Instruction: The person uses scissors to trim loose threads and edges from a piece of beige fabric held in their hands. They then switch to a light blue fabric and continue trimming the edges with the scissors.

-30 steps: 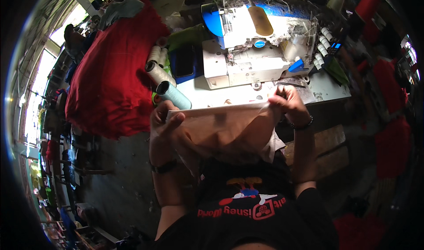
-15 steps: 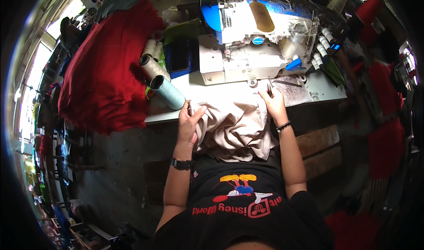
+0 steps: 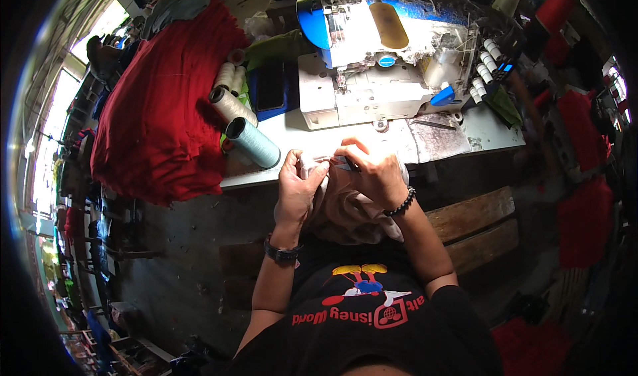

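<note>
A bunched beige cloth garment (image 3: 345, 210) hangs from the table's front edge down over my lap. My left hand (image 3: 296, 191) pinches its upper edge between thumb and fingers. Close beside it, my right hand (image 3: 377, 173) is closed around small dark-handled thread snips (image 3: 349, 165), whose tips are at the cloth edge near my left thumb. Most of the snips are hidden by my fingers. Just beyond both hands stands a white and blue sewing machine (image 3: 362, 100), apart from the cloth.
A teal thread cone (image 3: 256, 143) and a cream cone (image 3: 232, 107) lie left of the machine, beside a dark phone (image 3: 270, 87). A red fabric heap (image 3: 163, 117) rises at the left. Tweezers (image 3: 433, 123) rest on a stained pad. A wooden bench (image 3: 475, 226) is at right.
My right hand has come left and nearer with the snips, from beside the pad to the cloth edge. My left hand has shifted slightly right, still pinching the garment.
</note>
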The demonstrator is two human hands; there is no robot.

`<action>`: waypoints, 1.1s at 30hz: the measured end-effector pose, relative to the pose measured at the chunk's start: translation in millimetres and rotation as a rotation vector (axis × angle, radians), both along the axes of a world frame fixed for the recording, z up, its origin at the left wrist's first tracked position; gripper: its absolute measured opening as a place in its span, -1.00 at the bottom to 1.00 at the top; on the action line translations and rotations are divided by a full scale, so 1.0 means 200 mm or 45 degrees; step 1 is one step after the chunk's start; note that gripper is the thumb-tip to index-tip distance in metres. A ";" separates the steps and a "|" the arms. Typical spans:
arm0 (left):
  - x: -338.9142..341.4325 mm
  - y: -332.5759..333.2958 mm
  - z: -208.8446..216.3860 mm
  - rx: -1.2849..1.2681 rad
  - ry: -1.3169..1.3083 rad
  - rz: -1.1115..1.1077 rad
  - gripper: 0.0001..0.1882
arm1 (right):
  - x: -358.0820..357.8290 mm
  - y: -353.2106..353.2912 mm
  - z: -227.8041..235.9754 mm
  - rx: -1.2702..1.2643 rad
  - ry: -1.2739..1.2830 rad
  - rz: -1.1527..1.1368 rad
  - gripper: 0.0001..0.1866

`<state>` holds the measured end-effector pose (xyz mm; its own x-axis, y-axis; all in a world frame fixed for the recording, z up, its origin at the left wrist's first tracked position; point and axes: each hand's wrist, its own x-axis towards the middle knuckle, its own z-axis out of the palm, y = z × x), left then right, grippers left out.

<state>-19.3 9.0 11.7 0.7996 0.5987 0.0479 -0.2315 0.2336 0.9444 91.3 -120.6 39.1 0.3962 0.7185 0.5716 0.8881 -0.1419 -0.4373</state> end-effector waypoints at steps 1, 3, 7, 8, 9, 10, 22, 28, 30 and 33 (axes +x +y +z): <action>0.00 0.00 0.00 -0.033 0.009 -0.016 -0.75 | 0.01 -0.01 0.00 0.004 0.056 0.004 -0.72; 0.01 -0.03 0.02 -0.122 0.013 -0.028 -0.78 | 0.03 -0.02 -0.03 0.014 0.169 0.013 -0.70; 0.05 -0.05 0.01 -0.154 0.009 -0.031 -0.79 | 0.09 0.03 -0.26 0.248 0.591 0.017 -0.53; 0.05 -0.05 0.01 -0.155 -0.001 -0.028 -0.78 | 0.08 0.03 -0.25 0.194 0.620 0.010 -0.54; 0.04 -0.05 0.00 -0.156 -0.011 -0.023 -0.78 | 0.07 0.02 -0.24 0.140 0.649 0.004 -0.55; 0.04 -0.04 -0.01 -0.152 -0.023 -0.018 -0.78 | 0.06 0.02 -0.23 0.090 0.675 0.000 -0.56; 0.04 0.00 -0.05 -0.044 -0.049 -0.064 -0.81 | 0.05 -0.01 0.03 0.024 0.007 0.133 -0.80; 0.02 -0.01 0.03 -0.203 -0.007 -0.191 -0.82 | 0.11 -0.03 -0.11 -0.189 0.514 0.042 -0.74; 0.04 -0.04 0.01 -0.337 -0.076 -0.150 -0.77 | 0.12 0.04 -0.32 0.306 0.865 0.160 -0.66; 0.05 -0.03 -0.02 -0.436 -0.059 -0.171 -0.76 | 0.09 0.05 -0.29 0.336 1.101 0.108 -0.71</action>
